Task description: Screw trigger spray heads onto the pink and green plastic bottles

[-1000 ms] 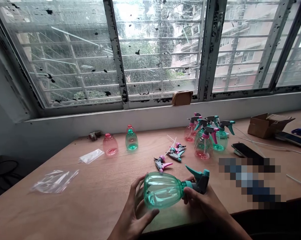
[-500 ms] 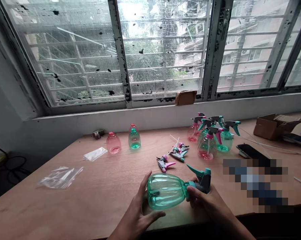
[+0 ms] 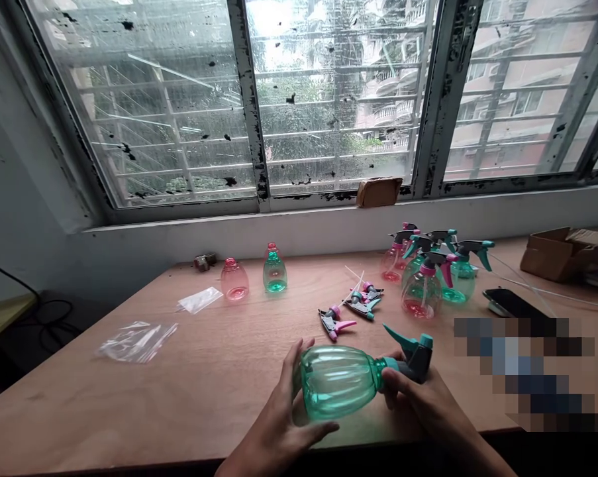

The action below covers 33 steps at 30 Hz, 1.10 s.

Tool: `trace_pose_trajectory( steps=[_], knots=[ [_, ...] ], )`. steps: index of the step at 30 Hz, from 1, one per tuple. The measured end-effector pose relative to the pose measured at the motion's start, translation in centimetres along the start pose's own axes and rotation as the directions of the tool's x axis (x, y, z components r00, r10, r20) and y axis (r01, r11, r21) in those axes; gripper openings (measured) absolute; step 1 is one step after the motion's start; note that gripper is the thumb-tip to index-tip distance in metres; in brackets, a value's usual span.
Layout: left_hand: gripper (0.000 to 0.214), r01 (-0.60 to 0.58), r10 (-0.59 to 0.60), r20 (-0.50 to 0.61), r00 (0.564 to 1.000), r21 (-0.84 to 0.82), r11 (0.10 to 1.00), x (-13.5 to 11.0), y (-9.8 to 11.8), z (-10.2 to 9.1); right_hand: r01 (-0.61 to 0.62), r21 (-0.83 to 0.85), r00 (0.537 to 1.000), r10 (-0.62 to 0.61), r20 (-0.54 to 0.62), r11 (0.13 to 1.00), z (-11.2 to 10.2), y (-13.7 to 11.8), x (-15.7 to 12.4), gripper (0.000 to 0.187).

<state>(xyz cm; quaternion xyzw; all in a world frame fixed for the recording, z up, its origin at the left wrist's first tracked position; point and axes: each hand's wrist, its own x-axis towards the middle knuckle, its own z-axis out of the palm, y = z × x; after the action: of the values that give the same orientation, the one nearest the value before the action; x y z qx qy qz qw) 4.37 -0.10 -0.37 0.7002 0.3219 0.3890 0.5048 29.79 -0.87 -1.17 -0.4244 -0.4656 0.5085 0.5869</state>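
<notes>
Lying between hands [image 3: 286, 407] [image 3: 422, 397], green bottle [image 3: 341, 382], sideways

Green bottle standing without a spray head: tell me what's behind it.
Behind the green bottle is a pink bottle; its top shows just above the green one's mouth. Most of its body is covered by the green bottle, so its base and any contents cannot be made out.

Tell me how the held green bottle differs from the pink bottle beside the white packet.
The green bottle is held sideways; the pink bottle stands upright on the table. The green one has a spray head; the pink one has none. Both are see-through and rounded.
</notes>
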Motion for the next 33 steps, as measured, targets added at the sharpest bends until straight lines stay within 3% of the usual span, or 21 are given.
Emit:
trace_pose_trajectory(
  steps=[5,8,10,14,18,21,26,30,33],
  knots=[
    [0.094,0.019,-0.018,-0.006,1.000,0.161,0.987,0.0,-0.1,0.0,-0.029,0.032,1.000,0.029,-0.004,0.999,-0.2,0.7,0.3,0.040],
    [0.106,0.031,-0.032,0.000,0.999,0.222,0.975,-0.3,0.5,-0.1,-0.047,0.059,0.999,0.048,-0.019,0.997,-0.3,0.8,0.3,0.042],
    [0.106,0.054,-0.061,0.026,0.998,0.220,0.974,-0.5,0.9,-0.2,-0.035,0.065,0.999,0.036,-0.018,0.997,-0.4,0.8,0.3,0.044],
    [0.086,0.082,-0.091,0.043,0.995,0.174,0.981,-0.6,1.3,-0.3,0.016,0.011,1.000,-0.016,-0.009,1.000,-0.7,1.0,0.2,0.052],
    [0.101,0.057,-0.067,0.039,0.997,0.216,0.975,-0.3,1.1,-0.2,-0.051,0.020,0.998,0.052,-0.047,0.999,-0.9,1.1,0.2,0.050],
    [0.100,0.052,-0.057,0.010,0.998,0.261,0.964,-0.1,0.8,0.0,-0.063,0.064,0.998,0.065,-0.023,0.996,-0.8,1.2,0.2,0.046],
    [0.099,0.059,-0.061,0.002,0.998,0.193,0.979,-0.1,0.9,-0.2,-0.058,0.110,0.998,0.055,0.027,0.992,-0.6,1.7,0.2,0.043],
    [0.080,0.060,-0.058,-0.015,0.998,0.136,0.989,-0.1,1.2,-0.4,-0.068,0.147,0.996,0.059,0.065,0.987,-0.4,1.4,0.2,0.038],
    [0.088,0.060,-0.059,-0.028,0.998,0.056,0.997,0.0,1.2,-0.3,-0.077,0.133,0.995,0.068,0.072,0.988,-0.3,1.0,0.2,0.038]
  ],
)
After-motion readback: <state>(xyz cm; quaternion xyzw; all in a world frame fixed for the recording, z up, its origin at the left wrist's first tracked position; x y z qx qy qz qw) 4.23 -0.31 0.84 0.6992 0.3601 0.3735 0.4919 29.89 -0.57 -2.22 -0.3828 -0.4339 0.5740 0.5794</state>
